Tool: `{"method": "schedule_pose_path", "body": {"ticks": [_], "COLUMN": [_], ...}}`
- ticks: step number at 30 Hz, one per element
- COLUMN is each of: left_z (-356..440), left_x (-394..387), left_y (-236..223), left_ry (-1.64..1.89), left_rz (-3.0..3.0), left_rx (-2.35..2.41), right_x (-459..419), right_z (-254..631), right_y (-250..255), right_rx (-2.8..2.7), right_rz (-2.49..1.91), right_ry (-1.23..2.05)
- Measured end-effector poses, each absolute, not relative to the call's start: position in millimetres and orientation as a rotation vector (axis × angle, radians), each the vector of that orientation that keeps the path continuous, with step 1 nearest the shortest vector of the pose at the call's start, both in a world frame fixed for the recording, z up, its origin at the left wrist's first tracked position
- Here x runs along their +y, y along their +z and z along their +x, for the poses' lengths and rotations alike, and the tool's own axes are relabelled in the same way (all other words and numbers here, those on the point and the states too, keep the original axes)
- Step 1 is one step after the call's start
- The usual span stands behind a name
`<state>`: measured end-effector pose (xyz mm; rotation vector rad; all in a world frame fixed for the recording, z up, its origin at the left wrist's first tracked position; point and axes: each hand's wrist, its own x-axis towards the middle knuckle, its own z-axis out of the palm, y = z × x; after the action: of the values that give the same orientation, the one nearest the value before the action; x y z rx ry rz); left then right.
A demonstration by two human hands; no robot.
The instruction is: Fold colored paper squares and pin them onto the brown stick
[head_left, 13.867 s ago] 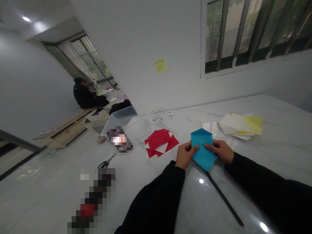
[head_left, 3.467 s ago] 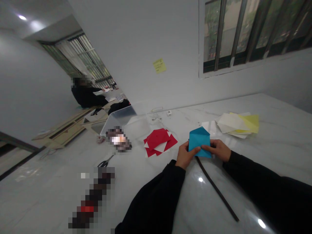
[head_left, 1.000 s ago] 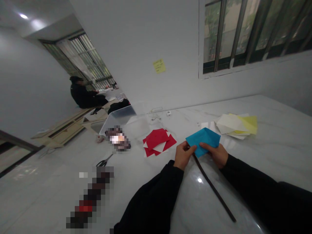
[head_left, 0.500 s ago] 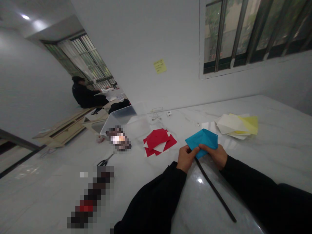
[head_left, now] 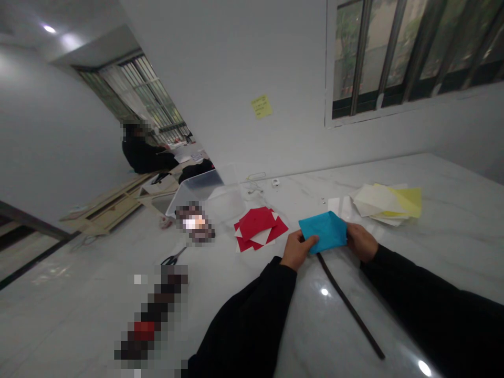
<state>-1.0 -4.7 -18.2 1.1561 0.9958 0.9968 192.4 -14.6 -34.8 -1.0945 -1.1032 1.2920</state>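
Note:
A folded sheet of blue paper (head_left: 325, 231) is held up between my two hands over the marble-patterned table. My left hand (head_left: 296, 249) pinches its lower left corner, thumb on the near face. At its right edge, my right hand (head_left: 360, 242) grips the paper, with the fingers partly hidden behind it. Below the paper a thin dark strip (head_left: 350, 307) lies slantwise on the table, its upper end covered by the paper. Left of my hands rest folded red papers (head_left: 258, 224) with white parts showing.
White and yellow paper sheets (head_left: 388, 203) lie at the right. Scissors (head_left: 173, 257) and two blurred-out items lie at the left, near a clear plastic bin (head_left: 200, 184). A small white block (head_left: 275, 182) and a cable are by the wall. Another person (head_left: 145, 152) sits far left.
My right hand has shifted from the paper's near face to its right edge, and the paper's outline now looks less pointed at the top. The view has moved slightly.

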Motion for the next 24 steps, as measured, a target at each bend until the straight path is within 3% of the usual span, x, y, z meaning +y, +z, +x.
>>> {"method": "schedule_pose_path", "body": {"ticks": [9,24], "left_z": [0,1], "left_x": [-10,-8], "left_y": [-12,-18], "left_ry": [0.905,0.984], "left_rz": [1.315,1.252], "left_rx": [0.984,0.921], "right_x": [-25,-23], "right_z": [193,192], "right_y": [-22,-27], "right_rx": [-1.44,-1.463], "right_rz": [-1.188,-1.202], "right_ry": [1.254,1.202]}}
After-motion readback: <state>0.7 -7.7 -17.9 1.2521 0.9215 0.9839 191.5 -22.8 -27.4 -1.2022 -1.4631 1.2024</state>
